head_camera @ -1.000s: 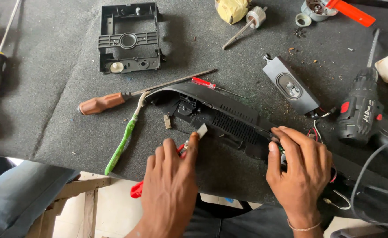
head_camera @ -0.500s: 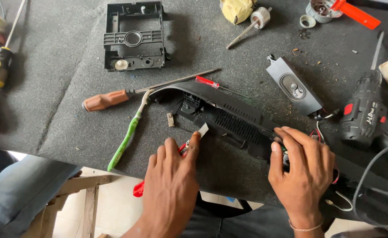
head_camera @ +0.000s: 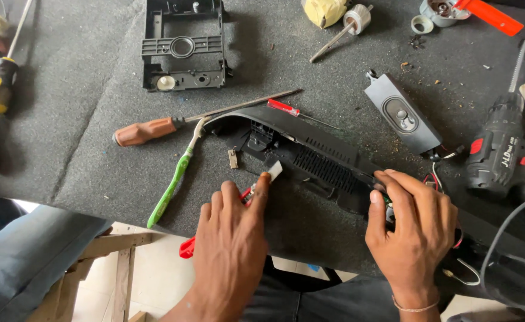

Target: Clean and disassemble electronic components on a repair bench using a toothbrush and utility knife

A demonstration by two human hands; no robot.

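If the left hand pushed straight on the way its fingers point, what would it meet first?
Most likely the black plastic housing: the left hand points up and slightly right, and its pale-tipped, red-handled tool already sits at the housing's near edge. Actual contact is unclear.

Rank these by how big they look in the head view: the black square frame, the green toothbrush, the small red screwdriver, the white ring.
1. black square frame
2. green toothbrush, longer but far thinner
3. small red screwdriver
4. white ring
All lie on the same mat, so nearness barely skews this.
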